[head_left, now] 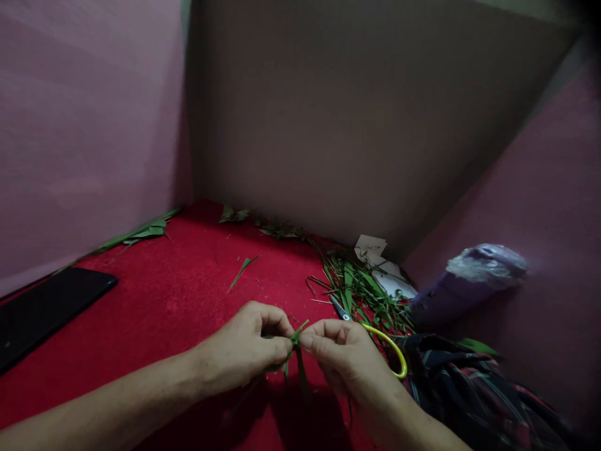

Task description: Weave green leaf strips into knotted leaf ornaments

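Between my two hands is a small piece of green leaf strip (295,339), folded or knotted at the middle, with ends hanging below it. My left hand (253,344) pinches it from the left between thumb and forefinger. From the right, my right hand (335,351) pinches the same piece, its fingertips almost touching the left ones. Just beyond my right hand lie scissors (397,354) with yellow handles, partly hidden by that hand, their blades pointing away. The fine shape of the leaf piece is hard to make out.
A heap of green leaf strips (361,291) lies at right on the red cloth (188,300), beside white papers (389,275). A black phone or tablet (51,310) rests at left. Plaid fabric (460,388) and a plastic-topped purple object (451,294) are at right. Walls close in behind.
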`<action>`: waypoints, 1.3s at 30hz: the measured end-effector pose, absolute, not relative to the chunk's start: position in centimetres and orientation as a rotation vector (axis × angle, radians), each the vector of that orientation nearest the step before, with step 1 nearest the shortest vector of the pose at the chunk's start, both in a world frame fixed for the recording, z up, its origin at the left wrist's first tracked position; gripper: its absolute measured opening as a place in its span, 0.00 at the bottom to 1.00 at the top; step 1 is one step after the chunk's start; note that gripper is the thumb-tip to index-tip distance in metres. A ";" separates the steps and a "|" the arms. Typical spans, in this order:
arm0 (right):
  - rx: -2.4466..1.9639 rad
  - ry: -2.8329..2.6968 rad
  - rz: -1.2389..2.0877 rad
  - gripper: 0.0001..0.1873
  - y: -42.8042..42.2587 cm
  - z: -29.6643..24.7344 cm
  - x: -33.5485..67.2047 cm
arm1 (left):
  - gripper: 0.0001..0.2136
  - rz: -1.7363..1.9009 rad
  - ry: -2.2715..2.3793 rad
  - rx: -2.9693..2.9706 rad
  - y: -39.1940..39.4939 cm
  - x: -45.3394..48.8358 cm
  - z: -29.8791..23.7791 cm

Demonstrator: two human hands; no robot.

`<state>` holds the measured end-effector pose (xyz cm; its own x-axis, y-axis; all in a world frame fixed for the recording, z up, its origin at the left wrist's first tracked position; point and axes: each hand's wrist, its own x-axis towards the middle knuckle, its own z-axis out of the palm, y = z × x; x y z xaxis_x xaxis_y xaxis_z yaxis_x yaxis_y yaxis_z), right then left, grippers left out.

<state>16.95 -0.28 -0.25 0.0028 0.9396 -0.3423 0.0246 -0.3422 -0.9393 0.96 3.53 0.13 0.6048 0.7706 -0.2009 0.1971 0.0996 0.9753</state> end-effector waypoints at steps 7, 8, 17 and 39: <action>-1.477 -1.059 1.450 0.20 -0.3 -0.3 16.9 | 0.02 0.553 0.886 1.481 3.7 0.8 -0.7; -1.469 -1.071 1.444 0.20 -0.3 -0.4 16.9 | 0.01 0.549 0.888 1.475 3.7 0.8 -0.6; -1.406 -1.275 1.251 0.14 -0.9 0.1 16.8 | 0.01 0.502 0.902 1.337 3.4 1.0 0.9; -1.392 -1.329 1.200 0.12 -0.8 0.8 16.7 | 0.07 0.581 0.922 1.279 3.4 0.8 1.0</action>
